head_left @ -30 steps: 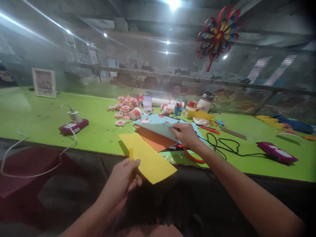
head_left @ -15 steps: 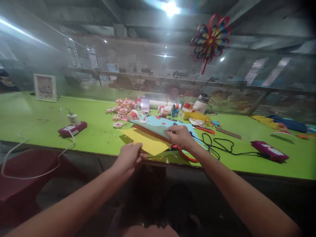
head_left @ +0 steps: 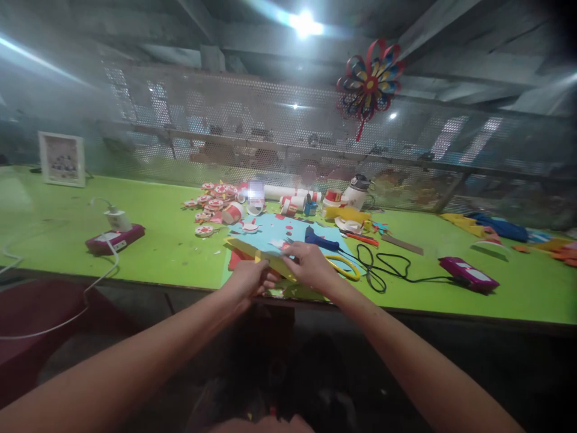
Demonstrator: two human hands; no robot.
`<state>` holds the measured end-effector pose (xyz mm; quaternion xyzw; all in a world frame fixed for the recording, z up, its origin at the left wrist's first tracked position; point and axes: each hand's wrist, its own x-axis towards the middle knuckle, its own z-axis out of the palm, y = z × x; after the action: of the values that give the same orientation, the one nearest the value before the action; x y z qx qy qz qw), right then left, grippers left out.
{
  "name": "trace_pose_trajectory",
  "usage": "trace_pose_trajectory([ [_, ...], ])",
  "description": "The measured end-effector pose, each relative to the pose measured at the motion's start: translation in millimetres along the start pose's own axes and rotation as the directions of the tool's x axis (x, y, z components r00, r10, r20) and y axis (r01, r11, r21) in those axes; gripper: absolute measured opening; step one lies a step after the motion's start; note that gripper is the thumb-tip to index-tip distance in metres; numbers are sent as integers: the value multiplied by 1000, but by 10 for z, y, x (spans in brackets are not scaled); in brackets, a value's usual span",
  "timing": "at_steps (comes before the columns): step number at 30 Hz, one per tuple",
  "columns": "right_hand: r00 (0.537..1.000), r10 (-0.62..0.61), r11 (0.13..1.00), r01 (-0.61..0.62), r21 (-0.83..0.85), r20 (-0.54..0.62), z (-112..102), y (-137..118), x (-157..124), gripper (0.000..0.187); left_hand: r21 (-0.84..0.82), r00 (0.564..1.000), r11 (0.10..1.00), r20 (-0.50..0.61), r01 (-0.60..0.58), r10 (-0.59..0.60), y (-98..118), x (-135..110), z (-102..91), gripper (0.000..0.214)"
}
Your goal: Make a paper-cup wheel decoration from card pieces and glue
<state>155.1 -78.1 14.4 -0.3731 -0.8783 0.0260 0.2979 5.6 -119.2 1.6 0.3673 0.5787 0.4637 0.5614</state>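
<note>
The left hand [head_left: 249, 279] grips a yellow strip [head_left: 258, 257]; the right hand [head_left: 310, 266] pinches the near edge of the paper [head_left: 269, 227] on the desk [head_left: 171, 255], which sheet being unclear. A glue gun [head_left: 323, 240] lies on the paper; farther back stands a bottle [head_left: 356, 195].

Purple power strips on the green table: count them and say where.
2: the left power strip, topped by a white adapter, and the right power strip, at the picture's right. I see no others, though clutter could hide some.
</note>
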Motion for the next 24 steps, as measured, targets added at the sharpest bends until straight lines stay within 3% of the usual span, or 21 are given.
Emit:
trace_pose_trajectory([
  [6,994,64,986,-49,161,-89,-65,-66,-448,18,-120,996,989,28,82,-79,-229,-609,-373,25],
  [9,988,108,994,-105,27,-111,-141,170,-632,17,-225,994,968,44,112,-105,-426,-850,-522,28],
  [12,986,150,952,-165,-258,-75,-226,479,-737,20,-346,985,923,25,168,-170,-624,-938,-627,30],
  [16,968,239,874,-177,-453,83,-307,693,-740,29,-440,972,867,80,234,-222,-828,-918,-648,29],
  [21,883,375,837,-192,-512,282,-344,638,-574,49,-346,994,933,76,97,-76,-920,-961,-499,33],
  [24,829,437,816,-202,-542,349,-346,627,-454,50,-267,993,963,117,28,4,-903,-1003,-463,37],
])
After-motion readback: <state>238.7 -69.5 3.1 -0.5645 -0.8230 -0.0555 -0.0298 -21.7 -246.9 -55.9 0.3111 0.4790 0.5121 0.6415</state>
